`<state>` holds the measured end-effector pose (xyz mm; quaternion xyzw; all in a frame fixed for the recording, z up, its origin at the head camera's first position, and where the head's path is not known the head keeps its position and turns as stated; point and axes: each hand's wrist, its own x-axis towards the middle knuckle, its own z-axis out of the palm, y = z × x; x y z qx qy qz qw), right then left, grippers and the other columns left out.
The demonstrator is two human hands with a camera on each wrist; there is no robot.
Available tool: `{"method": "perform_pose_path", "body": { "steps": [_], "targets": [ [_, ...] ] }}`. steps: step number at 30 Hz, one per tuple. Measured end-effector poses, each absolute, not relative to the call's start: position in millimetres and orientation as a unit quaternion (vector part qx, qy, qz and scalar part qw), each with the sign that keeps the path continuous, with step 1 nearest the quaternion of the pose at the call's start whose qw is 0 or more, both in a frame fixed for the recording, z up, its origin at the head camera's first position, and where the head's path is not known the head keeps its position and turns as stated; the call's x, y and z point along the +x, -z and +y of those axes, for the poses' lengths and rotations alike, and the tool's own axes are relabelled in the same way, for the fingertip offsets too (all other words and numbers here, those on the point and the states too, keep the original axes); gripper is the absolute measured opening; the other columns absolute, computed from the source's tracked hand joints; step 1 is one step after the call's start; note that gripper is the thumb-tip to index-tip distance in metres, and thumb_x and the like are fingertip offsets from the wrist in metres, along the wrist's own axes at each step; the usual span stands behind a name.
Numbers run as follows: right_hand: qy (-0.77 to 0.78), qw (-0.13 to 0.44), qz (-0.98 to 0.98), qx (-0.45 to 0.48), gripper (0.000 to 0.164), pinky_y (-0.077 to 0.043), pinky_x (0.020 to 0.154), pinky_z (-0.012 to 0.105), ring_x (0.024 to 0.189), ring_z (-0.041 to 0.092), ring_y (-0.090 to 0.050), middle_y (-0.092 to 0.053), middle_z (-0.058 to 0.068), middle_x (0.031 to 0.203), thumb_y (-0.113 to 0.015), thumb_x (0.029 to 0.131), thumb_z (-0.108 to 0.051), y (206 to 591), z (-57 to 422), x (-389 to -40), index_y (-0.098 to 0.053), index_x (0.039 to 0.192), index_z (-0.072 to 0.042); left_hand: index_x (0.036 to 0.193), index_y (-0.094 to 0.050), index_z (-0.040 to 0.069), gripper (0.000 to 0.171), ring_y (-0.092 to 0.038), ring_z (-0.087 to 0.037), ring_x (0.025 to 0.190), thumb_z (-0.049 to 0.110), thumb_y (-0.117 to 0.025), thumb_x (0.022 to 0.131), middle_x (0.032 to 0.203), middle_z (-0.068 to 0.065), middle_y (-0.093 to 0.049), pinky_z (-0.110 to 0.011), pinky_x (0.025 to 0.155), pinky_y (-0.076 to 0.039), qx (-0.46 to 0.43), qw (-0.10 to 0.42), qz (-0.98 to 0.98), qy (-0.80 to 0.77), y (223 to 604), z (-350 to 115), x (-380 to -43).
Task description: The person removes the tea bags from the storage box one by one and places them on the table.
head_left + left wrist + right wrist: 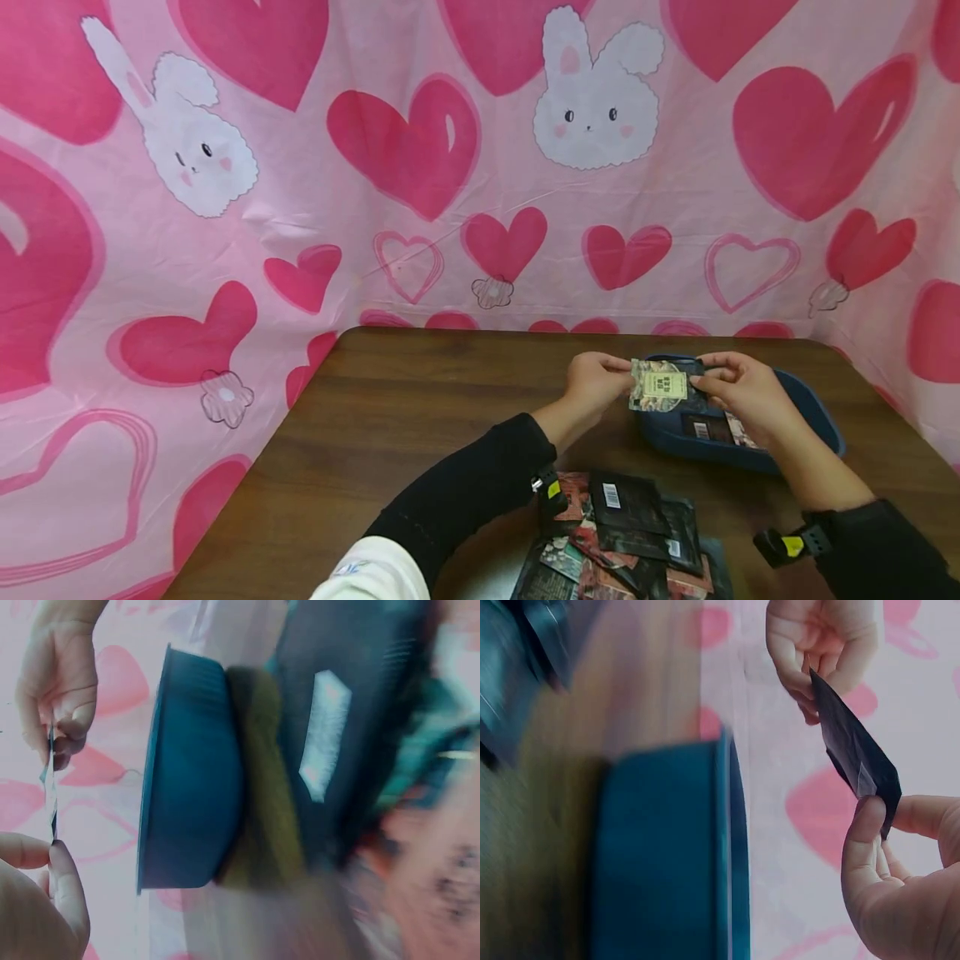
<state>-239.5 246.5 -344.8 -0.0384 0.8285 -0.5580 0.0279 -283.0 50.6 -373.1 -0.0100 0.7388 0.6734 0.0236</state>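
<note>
A small flat packet [660, 386] with a pale green label is held above a blue plastic basin [693, 450]. My left hand [597, 385] pinches its left edge, and my right hand [744, 396] pinches the dark right side. The right wrist view shows the packet's dark side [855, 746] stretched between both hands; in the left wrist view the packet [52, 784] appears nearly edge-on. Inside the basin lie more packets, among them a dark one [705, 428] with a barcode. My right hand covers part of the basin.
At the table's front, below my forearms, lies a pile of dark and reddish packets [626, 512], several showing barcodes. The brown wooden table [450, 392] extends to the left. Behind it hangs a pink cloth [450, 192] with hearts and rabbits.
</note>
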Motion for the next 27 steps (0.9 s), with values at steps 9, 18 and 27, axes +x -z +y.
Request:
{"method": "perform_pose_path", "body": {
  "steps": [9, 18, 27],
  "targets": [
    [0.573, 0.081, 0.814, -0.05, 0.056, -0.053, 0.062, 0.03, 0.064, 0.012, -0.055, -0.06, -0.003, 0.077, -0.062, 0.092, -0.012, 360.9, 224.8, -209.7, -0.032, 0.136, 0.009, 0.084, -0.067, -0.001, 0.009, -0.061, -0.018, 0.063, -0.006, -0.069, 0.076, 0.079, -0.006, -0.063, -0.043, 0.074, -0.057, 0.015, 0.129, 0.692, -0.71, 381.1, 9.1, -248.2],
    [0.542, 0.173, 0.815, -0.112, 0.047, -0.052, 0.052, 0.034, 0.057, 0.016, -0.054, -0.055, 0.005, 0.071, -0.065, 0.089, -0.013, 391.1, 212.9, -185.0, -0.044, 0.12, 0.016, 0.085, -0.058, 0.001, 0.018, -0.06, -0.014, 0.051, -0.011, -0.066, 0.075, 0.08, -0.009, -0.06, -0.035, 0.062, -0.059, 0.023, 0.225, 0.701, -0.676, 399.4, -20.3, -207.4],
    [0.489, 0.194, 0.835, -0.16, 0.033, -0.045, 0.04, 0.026, 0.047, 0.008, -0.047, -0.055, 0.004, 0.072, -0.073, 0.083, -0.016, 408.0, 200.1, -172.2, -0.057, 0.103, 0.005, 0.078, -0.053, 0.006, 0.024, -0.053, -0.011, 0.043, -0.015, -0.062, 0.071, 0.06, -0.006, -0.057, -0.022, 0.043, -0.05, 0.016, 0.282, 0.728, -0.625, 414.1, -31.1, -188.4]
  ]
}}
